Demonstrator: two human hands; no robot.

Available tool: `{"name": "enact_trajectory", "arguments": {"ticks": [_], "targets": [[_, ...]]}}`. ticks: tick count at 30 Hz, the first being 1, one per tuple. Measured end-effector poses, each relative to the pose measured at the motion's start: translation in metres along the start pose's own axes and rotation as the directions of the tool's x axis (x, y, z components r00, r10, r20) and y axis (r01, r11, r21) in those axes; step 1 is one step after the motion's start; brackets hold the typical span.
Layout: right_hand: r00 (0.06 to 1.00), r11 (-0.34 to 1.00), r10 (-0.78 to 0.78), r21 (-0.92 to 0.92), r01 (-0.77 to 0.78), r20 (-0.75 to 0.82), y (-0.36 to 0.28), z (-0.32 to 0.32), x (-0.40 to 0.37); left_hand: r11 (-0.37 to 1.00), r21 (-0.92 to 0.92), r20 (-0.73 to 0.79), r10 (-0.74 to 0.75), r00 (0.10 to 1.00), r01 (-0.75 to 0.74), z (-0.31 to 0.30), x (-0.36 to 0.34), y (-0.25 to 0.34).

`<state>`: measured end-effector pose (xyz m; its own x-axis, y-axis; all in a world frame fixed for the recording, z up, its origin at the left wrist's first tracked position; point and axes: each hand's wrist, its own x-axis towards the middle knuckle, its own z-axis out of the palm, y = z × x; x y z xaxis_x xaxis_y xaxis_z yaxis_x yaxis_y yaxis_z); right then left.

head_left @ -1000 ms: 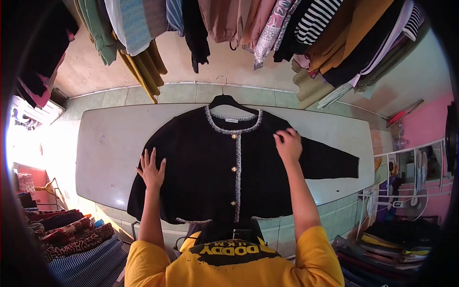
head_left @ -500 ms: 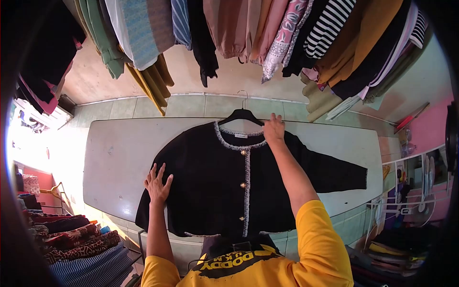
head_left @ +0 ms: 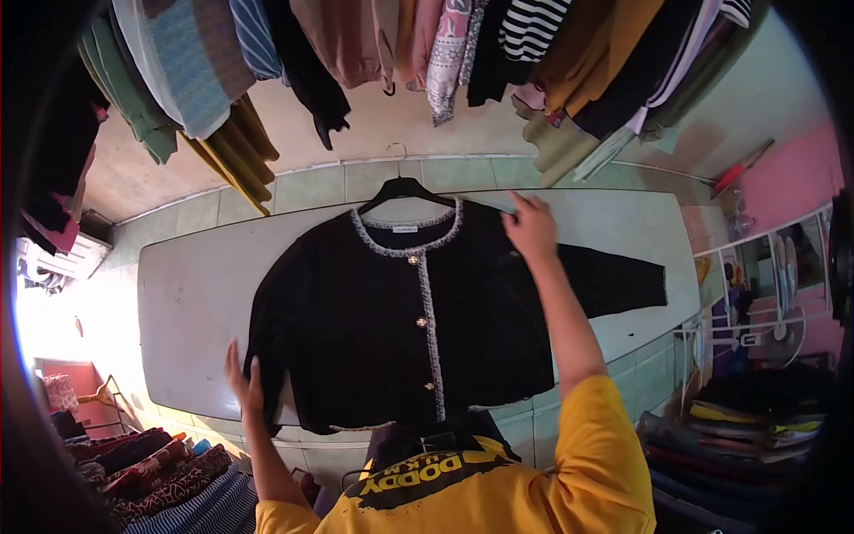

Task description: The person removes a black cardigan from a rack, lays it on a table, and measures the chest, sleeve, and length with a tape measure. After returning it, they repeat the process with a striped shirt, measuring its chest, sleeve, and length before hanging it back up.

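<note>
Left hand (head_left: 245, 383) moved to jacket (head_left: 356, 329) edge, outstretched | right hand (head_left: 534, 231) over it, grip unclear

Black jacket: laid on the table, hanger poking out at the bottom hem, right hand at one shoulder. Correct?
Not quite: in the head view the hanger is at the neckline, not the bottom hem. The rest holds: black jacket on the table, right hand at one shoulder.

Your bare left grip (head_left: 244, 381) stands edge-on, fingers straight, thumb apart, its forearm angled outward; your bare right grip (head_left: 533, 231) reaches farther forward, fingers loosely bent, forearm slanting inward.
</note>
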<state>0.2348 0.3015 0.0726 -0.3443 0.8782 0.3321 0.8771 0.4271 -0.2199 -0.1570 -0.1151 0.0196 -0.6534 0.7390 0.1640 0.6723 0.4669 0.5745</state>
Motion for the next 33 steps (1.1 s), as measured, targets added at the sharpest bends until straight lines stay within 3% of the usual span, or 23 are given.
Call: {"name": "enact_trajectory", "arguments": {"ticks": [1, 2, 3, 5, 6, 7, 8, 9, 11, 12, 13, 15, 16, 18, 20, 21, 22, 23, 25, 26, 27, 30, 33], "targets": [[0.995, 0.997, 0.072, -0.026, -0.071, 0.072, 0.029, -0.021, -0.021, 0.997, 0.059, -0.057, -0.038, 0.998, 0.041, -0.012, -0.022, -0.01], [0.931, 0.957, 0.287, -0.04, -0.286, 0.226, 0.043, -0.052, -0.041, 0.973, 0.19, -0.086, -0.114, 0.99, 0.128, -0.02, -0.046, -0.026], [0.959, 0.959, 0.266, 0.074, -0.274, 0.1, 0.086, -0.053, -0.074, 0.942, 0.306, -0.071, -0.119, 0.99, 0.135, -0.021, -0.07, -0.056], [0.928, 0.904, 0.372, 0.215, -0.369, 0.027, 0.138, -0.078, -0.136, 0.938, 0.301, -0.055, -0.161, 0.985, 0.17, -0.019, -0.082, -0.063], [0.929, 0.918, 0.369, 0.159, -0.363, -0.009, 0.17, -0.086, -0.168, 0.932, 0.302, -0.04, -0.199, 0.979, 0.202, -0.021, -0.09, -0.066], [0.849, 0.838, 0.526, 0.135, -0.528, 0.051, 0.176, -0.11, -0.191, 0.961, 0.246, -0.05, -0.116, 0.992, 0.124, -0.019, -0.083, -0.063], [0.795, 0.791, 0.607, 0.08, -0.606, 0.021, 0.194, -0.126, -0.215, 0.958, 0.227, 0.081, -0.198, 0.977, 0.176, -0.027, -0.069, -0.059], [0.748, 0.739, 0.66, 0.236, -0.631, -0.066, 0.229, -0.13, -0.243, 0.95, 0.213, 0.21, -0.274, 0.939, 0.23, -0.035, -0.054, -0.059], [0.705, 0.747, 0.659, 0.124, -0.653, -0.261, 0.243, -0.176, -0.266, 0.983, 0.16, 0.082, -0.1, 0.992, 0.086, -0.063, -0.022, -0.034], [0.666, 0.736, 0.661, 0.127, -0.665, -0.346, 0.25, -0.193, -0.275, 0.98, 0.194, -0.079, -0.039, 0.996, 0.054, -0.074, -0.008, -0.034], [0.664, 0.735, 0.663, 0.129, -0.666, -0.345, 0.243, -0.209, -0.277, 0.935, 0.349, -0.225, 0.016, 0.974, 0.065, -0.088, 0.006, -0.024], [0.447, 0.539, 0.841, 0.412, -0.734, -0.304, 0.219, -0.237, -0.268, 0.779, 0.627, -0.305, 0.228, 0.925, 0.015, -0.107, 0.025, -0.015], [0.444, 0.54, 0.841, 0.412, -0.734, -0.31, 0.212, -0.237, -0.266, 0.737, 0.675, -0.28, 0.282, 0.918, -0.021, -0.109, 0.03, -0.026], [0.58, 0.615, 0.769, 0.558, -0.556, -0.269, 0.191, -0.228, -0.264, 0.596, 0.802, -0.081, 0.044, 0.996, 0.039, -0.097, 0.035, -0.051], [0.662, 0.643, 0.724, 0.539, -0.544, -0.195, 0.157, -0.21, -0.261, 0.34, 0.938, -0.087, 0.062, 0.994, 0.061, -0.067, 0.015, -0.103], [0.703, 0.62, 0.705, 0.566, -0.544, -0.097, 0.136, -0.197, -0.262, 0.442, 0.874, -0.136, -0.175, 0.975, 0.202, -0.056, 0.009, -0.079], [0.742, 0.593, 0.67, 0.592, -0.545, 0.012, 0.12, -0.184, -0.266, 0.702, 0.679, -0.212, -0.092, 0.973, 0.214, -0.05, 0.001, -0.066], [0.82, 0.684, 0.568, 0.514, -0.518, 0.07, 0.115, -0.163, -0.276, 0.785, 0.616, -0.192, 0.072, 0.979, 0.063, -0.047, -0.006, -0.047], [0.886, 0.762, 0.435, 0.458, -0.457, 0.16, 0.1, -0.123, -0.297, 0.92, 0.385, -0.195, 0.007, 0.981, 0.07, -0.022, -0.033, -0.001], [0.899, 0.831, 0.4, 0.343, -0.437, 0.177, 0.091, -0.109, -0.305, 0.992, 0.1, -0.131, -0.059, 0.99, 0.073, -0.006, -0.049, -0.002], [0.91, 0.887, 0.368, 0.221, -0.405, 0.19, 0.085, -0.096, -0.314, 0.988, -0.038, -0.059, -0.149, 0.987, 0.147, 0.009, -0.065, 0.006], [0.887, 0.885, 0.432, 0.109, -0.452, 0.165, 0.073, -0.069, -0.334, 0.962, -0.051, 0.119, -0.261, 0.958, 0.268, 0.014, -0.096, 0.059], [0.852, 0.82, 0.504, 0.232, -0.524, 0.142, 0.061, -0.062, -0.336, 0.98, -0.061, -0.065, -0.195, 0.979, 0.192, 0.026, -0.114, 0.062]]}}
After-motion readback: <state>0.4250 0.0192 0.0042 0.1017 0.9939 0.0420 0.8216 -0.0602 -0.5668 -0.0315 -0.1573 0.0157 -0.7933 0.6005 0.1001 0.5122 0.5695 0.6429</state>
